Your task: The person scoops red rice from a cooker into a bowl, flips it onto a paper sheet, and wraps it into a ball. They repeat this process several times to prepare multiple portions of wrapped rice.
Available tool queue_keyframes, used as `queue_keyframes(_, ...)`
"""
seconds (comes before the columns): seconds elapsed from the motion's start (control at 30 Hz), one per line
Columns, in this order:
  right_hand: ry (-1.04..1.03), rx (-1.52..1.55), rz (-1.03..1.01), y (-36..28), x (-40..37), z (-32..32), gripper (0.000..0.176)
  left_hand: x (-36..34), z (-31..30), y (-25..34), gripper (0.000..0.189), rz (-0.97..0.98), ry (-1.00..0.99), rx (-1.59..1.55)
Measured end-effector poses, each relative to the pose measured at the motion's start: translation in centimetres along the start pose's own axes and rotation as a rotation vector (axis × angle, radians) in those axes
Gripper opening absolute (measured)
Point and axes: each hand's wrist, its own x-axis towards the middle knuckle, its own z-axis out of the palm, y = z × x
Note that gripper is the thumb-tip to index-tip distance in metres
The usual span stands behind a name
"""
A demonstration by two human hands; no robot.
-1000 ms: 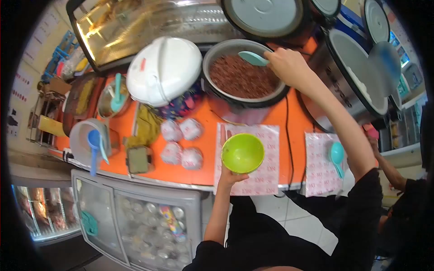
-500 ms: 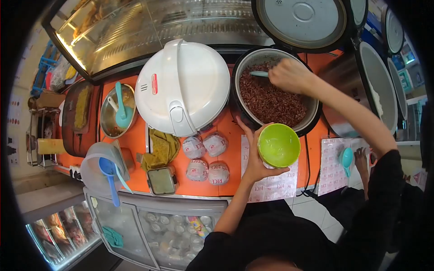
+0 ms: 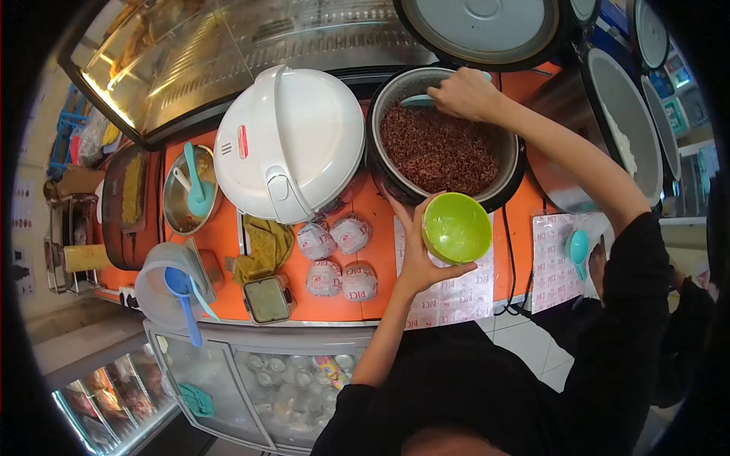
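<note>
My left hand [image 3: 411, 257] holds a lime-green bowl [image 3: 458, 228] from its left side, in front of the open rice cooker [image 3: 508, 161]. No rice heap shows inside the bowl. My right hand [image 3: 469, 96] is closed around a teal rice paddle [image 3: 417, 100] at the far inner wall of the cooker. Dark red-brown rice [image 3: 437, 148] fills much of the pot. Beneath the bowl, a printed paper sheet [image 3: 449, 298] lies on the orange counter.
A closed white rice cooker [image 3: 315, 144] stands left, with several paper-wrapped bundles [image 3: 334, 258] before it. Further left are a metal pot [image 3: 173, 196] with utensils and a clear tub [image 3: 156, 292]. On the right, another person's hand [image 3: 598, 267] is near a teal spoon [image 3: 577, 252].
My right hand and the paddle have moved away from me, toward the cooker's far rim. My left hand still holds the bowl in nearly the same place. The whole view has shifted slightly.
</note>
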Motion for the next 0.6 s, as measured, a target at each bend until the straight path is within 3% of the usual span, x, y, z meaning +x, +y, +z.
queue_keyframes(0.07, -0.001, 0.155, 0.085, -0.1, -2.5, 0.3, 0.02, 0.2, 0.1, 0.2, 0.104, 0.042, -0.051, 0.125)
queue_keyframes(0.17, -0.094, 0.314, 0.173, -0.7, -4.8, 0.3, 0.026, -0.1, 0.6, 0.5, 0.101, 0.029, 0.104, -0.084)
queue_keyframes(0.23, -0.119, 0.35, 0.16, -2.4, -6.3, -0.6, 0.026, 0.2, -0.3, 0.6, 0.099, 0.112, 0.024, 0.139)
queue_keyframes(0.3, -0.309, 0.397, 0.13, -5.1, -7.9, -2.3, 0.028, 0.2, 0.0, 0.8, 0.101, 0.117, 0.04, 0.055)
queue_keyframes(0.47, -0.137, 0.119, 0.135, -2.1, -4.0, -3.6, 0.018, -1.2, -0.3, -0.1, 0.099, 0.103, 0.026, 0.011)
queue_keyframes(0.5, -0.066, 0.012, 0.148, -0.8, -2.9, -2.8, 0.016, -1.8, -0.2, -0.7, 0.099, -0.001, 0.043, -0.085)
queue_keyframes(0.53, -0.138, -0.021, 0.16, 0.3, -1.6, -1.3, 0.012, -2.1, -0.1, -1.0, 0.098, -0.105, 0.06, -0.182)
queue_keyframes(0.6, -0.164, -0.006, 0.164, -0.3, -1.4, 2.1, 0.011, -1.6, 0.3, -0.7, 0.097, -0.105, 0.051, -0.171)
